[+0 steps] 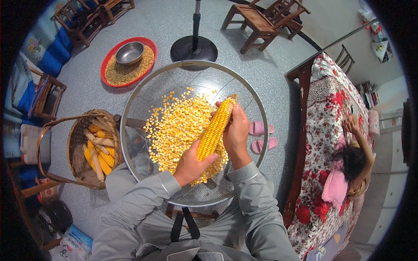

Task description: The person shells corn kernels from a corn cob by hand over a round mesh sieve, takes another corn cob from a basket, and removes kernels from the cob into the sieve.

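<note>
A full yellow ear of corn (214, 130) is held slantwise in both hands above a round wire-mesh sieve (237, 93). My left hand (191, 163) grips its lower end, the thumb lying across the kernels. Around the upper end closes my right hand (236, 130), its thumb near the dry tip; some of its fingers are hidden behind the ear. Loose corn kernels (174, 135) are heaped in the sieve below, mostly left of the ear. The rows of kernels on the visible side look unbroken.
A wicker basket (78, 148) of corn ears and bare cobs stands left. Beyond it, a red tray (104, 71) of grain carries a metal bowl (129, 53). A black stand base (193, 48) is ahead. Pink slippers (264, 145) lie right, near a bed (313, 143) where a person lies.
</note>
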Action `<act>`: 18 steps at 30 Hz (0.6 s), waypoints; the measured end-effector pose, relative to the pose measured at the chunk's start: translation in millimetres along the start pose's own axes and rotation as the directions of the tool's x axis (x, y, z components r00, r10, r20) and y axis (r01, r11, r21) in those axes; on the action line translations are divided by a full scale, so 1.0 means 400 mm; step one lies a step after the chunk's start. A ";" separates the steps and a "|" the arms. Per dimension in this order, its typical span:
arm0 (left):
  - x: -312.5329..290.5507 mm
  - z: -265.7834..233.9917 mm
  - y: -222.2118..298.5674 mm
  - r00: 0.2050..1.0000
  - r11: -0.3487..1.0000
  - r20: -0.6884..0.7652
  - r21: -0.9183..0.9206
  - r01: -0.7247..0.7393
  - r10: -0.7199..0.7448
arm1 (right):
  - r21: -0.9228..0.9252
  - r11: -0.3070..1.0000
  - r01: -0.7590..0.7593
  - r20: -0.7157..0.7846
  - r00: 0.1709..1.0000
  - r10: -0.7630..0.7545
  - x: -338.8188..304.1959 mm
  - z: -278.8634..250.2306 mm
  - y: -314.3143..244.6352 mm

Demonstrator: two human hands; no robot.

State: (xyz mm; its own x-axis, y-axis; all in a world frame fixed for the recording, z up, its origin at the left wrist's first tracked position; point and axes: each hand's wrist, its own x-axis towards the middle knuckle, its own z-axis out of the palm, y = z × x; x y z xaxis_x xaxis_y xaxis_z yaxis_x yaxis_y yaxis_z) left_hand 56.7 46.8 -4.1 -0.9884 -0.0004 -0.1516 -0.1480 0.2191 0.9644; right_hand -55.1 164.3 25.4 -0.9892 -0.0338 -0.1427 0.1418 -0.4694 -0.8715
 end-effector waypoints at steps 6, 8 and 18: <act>0.002 0.000 0.000 1.000 1.000 0.001 0.012 0.009 -0.009 | 0.161 0.982 -0.097 0.009 0.995 0.097 0.001 0.000 -0.018; -0.001 -0.002 0.014 1.000 0.998 0.004 0.063 0.014 -0.014 | 0.129 0.986 -0.101 0.007 0.995 0.101 0.005 -0.013 -0.024; -0.001 -0.005 -0.013 0.999 0.990 0.041 -0.141 0.028 -0.023 | 0.080 0.993 -0.088 0.162 0.984 0.074 0.008 -0.004 -0.030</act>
State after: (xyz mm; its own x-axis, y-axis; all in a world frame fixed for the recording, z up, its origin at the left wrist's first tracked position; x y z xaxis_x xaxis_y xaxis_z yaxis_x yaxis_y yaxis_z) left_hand 57.8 43.7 -8.7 -0.9826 0.0347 -0.1823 -0.1791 0.0793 0.9806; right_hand -60.0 171.3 34.6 -0.9690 -0.2108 -0.1289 0.2246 -0.5341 -0.8150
